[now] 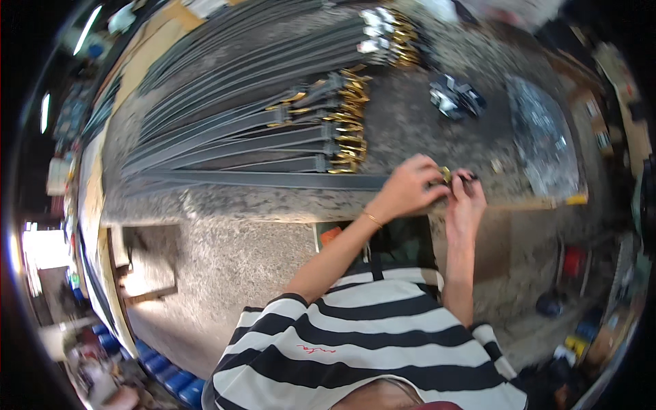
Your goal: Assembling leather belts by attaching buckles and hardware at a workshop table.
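A long dark grey belt lies along the near edge of the worktable, its right end running under my left hand. My left hand is closed on that end, fingers bent beside a gold buckle. Just right of it, my right hand pinches a small black piece at the buckle, mostly covered by the fingertips. Whether that piece is joined to the belt cannot be made out. Beyond my left hand, a row of similar belts ends in gold buckles.
More belts with white tags lie farther back on the worktable. A small heap of shiny dark pieces sits beyond my hands. Clear plastic bags cover the table's right end. Blue rolls or containers stand at lower left.
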### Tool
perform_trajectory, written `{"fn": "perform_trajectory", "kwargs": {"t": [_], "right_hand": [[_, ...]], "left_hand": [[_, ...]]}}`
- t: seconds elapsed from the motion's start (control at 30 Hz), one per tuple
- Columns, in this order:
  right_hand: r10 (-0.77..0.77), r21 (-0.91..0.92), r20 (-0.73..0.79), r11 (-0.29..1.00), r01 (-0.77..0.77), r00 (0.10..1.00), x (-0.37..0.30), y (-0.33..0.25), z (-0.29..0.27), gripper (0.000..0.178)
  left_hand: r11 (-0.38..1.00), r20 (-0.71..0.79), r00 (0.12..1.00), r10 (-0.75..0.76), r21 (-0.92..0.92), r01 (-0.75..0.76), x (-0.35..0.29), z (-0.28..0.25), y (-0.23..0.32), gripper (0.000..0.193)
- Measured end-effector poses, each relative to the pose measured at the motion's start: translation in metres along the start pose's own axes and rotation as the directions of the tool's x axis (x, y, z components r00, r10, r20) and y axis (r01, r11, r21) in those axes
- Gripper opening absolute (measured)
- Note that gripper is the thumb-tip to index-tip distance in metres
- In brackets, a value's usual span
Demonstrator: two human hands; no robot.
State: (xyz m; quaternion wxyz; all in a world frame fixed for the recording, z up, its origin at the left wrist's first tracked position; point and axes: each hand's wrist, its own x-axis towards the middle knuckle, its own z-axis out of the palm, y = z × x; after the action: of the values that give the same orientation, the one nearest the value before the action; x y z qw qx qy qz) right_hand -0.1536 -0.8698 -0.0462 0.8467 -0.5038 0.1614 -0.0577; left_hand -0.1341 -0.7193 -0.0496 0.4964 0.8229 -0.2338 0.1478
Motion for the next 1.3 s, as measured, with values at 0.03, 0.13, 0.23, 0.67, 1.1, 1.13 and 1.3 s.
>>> {"fn": "perform_trajectory", "kwargs": {"t": [0.03, 0.13, 0.23, 0.67, 1.1, 1.13, 1.3], "right_hand": [[-0.030, -0.011, 0.010, 0.999, 0.030, 0.999, 0.001, 0.006, -0.001, 0.016], [-0.115, -0.123, 0.048, 0.985, 0.120, 0.992, 0.003, 0.012, -0.004, 0.016], [-0.263, -0.255, 0.019, 0.931, 0.259, 0.964, 0.006, 0.020, -0.001, 0.016], [-0.398, -0.422, -0.108, 0.848, 0.320, 0.911, 0.005, 0.019, 0.016, 0.015], [-0.210, -0.360, 0.026, 0.910, 0.205, 0.977, 0.001, 0.005, -0.005, 0.025], [-0.167, -0.386, 0.011, 0.909, 0.158, 0.986, -0.001, 0.000, 0.002, 0.027], [-0.194, -0.260, -0.054, 0.950, 0.174, 0.979, 0.010, 0.018, 0.001, 0.029]], "left_hand": [[1.000, 0.003, 1.000, -0.009, 0.026, 0.009, -0.002, 0.002, 0.000, 0.026], [1.000, -0.044, 0.999, -0.022, -0.022, 0.021, -0.005, 0.002, 0.000, 0.027], [1.000, -0.028, 1.000, -0.008, 0.016, 0.009, -0.005, 0.003, 0.001, 0.026], [0.986, 0.020, 0.996, 0.088, 0.143, -0.090, -0.005, 0.001, -0.001, 0.024], [0.978, 0.038, 0.997, 0.062, 0.197, -0.068, -0.003, 0.001, 0.002, 0.018], [0.978, 0.040, 0.998, 0.057, 0.198, -0.064, -0.003, -0.001, 0.001, 0.018], [0.980, 0.035, 0.996, 0.077, 0.182, -0.083, 0.001, 0.000, -0.001, 0.019]]}}
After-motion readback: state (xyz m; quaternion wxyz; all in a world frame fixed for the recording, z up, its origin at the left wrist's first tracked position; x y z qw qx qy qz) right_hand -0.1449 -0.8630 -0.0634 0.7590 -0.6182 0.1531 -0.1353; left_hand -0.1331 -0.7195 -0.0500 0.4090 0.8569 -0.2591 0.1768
